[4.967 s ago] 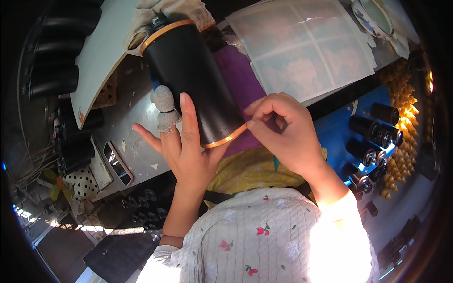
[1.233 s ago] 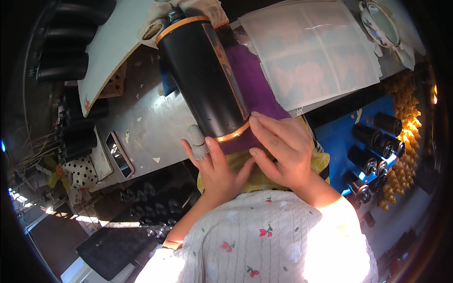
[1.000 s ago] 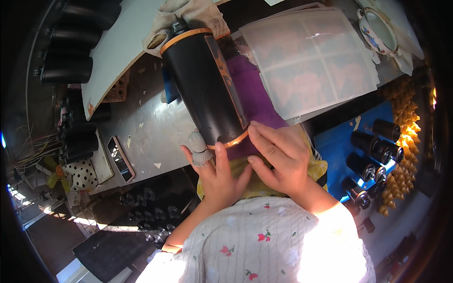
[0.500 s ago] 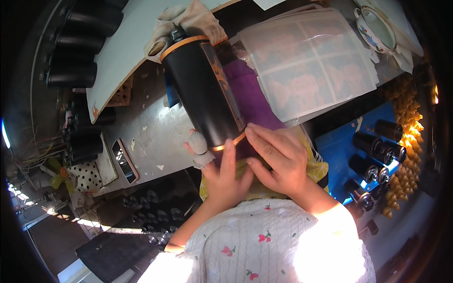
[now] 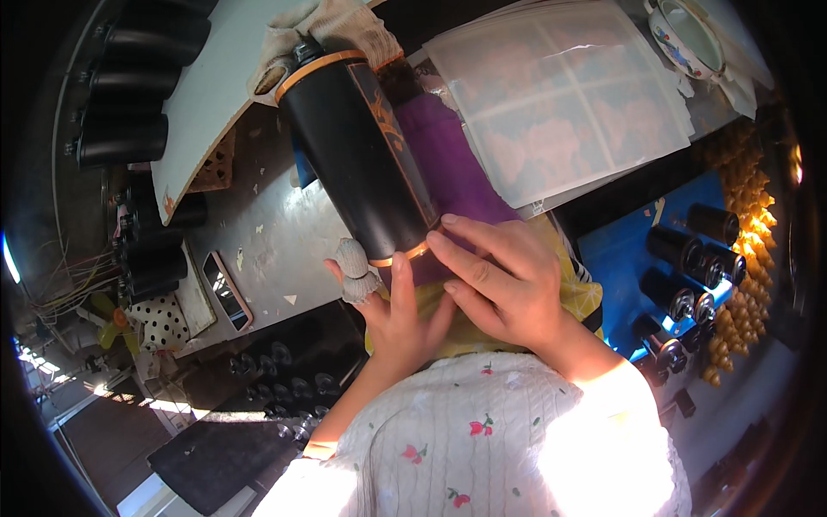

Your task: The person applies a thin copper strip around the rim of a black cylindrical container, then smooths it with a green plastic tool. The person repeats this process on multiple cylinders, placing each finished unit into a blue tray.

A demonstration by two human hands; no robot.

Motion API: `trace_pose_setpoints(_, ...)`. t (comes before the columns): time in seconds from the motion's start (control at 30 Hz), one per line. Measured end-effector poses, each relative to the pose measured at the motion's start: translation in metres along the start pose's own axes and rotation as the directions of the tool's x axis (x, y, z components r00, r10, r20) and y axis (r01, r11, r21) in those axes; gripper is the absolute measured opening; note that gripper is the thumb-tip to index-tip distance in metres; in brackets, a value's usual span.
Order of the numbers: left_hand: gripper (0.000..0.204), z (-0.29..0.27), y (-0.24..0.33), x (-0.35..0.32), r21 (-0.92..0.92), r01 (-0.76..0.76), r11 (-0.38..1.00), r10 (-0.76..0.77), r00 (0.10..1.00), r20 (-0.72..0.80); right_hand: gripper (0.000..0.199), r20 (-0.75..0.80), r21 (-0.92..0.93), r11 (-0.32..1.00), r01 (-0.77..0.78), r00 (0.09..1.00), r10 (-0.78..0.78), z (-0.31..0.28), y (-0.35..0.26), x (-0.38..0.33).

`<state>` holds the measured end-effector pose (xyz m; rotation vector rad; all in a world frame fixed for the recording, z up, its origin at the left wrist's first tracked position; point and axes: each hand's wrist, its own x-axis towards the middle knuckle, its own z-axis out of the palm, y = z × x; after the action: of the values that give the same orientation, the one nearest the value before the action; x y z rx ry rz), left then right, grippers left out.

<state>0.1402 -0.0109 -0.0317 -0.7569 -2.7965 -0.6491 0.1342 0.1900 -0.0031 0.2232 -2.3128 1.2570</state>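
Observation:
A black cylinder (image 5: 349, 164) with orange bands at both ends lies slanted before me, its near end toward my hands. Along its right side runs a dark panel (image 5: 385, 121) with an orange pattern. My left hand (image 5: 402, 326) is open under the near end, its index finger touching the orange rim and the thumb spread away. Grey cloth wraps (image 5: 354, 267) cover some of its other fingers. Over the rim's right side, my right hand (image 5: 517, 289) is open with fingers stretched out, the fingertips touching the cylinder's near edge by the panel.
A purple cloth (image 5: 439, 159) lies beside the cylinder, and a beige cloth (image 5: 332, 34) bunches at its far end. Translucent printed sheets (image 5: 560, 103) are stacked right. A phone (image 5: 226, 290) rests left on the metal table. Black cylinders (image 5: 125, 138) line the left; others stand on a blue surface (image 5: 620, 258).
The cylinder and both hands appear slightly further left and up in the picture, along with much of the scene. My right fingertips have shifted a little along the near rim.

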Motion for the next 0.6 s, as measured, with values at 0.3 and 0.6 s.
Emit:
trace_pose_setpoints(0.3,0.121,-0.01,0.014,0.008,-0.067,0.15,0.986,-0.15,0.989,0.003,0.05,-0.063,0.042,0.998,-0.046,0.997,0.048,0.004,0.002,-0.002)
trace_pose_setpoints(0.6,0.127,-0.008,0.006,0.005,-0.133,0.135,0.982,-0.122,0.987,0.103,0.049,-0.011,-0.035,0.999,0.027,1.0,-0.027,0.001,0.003,-0.002)
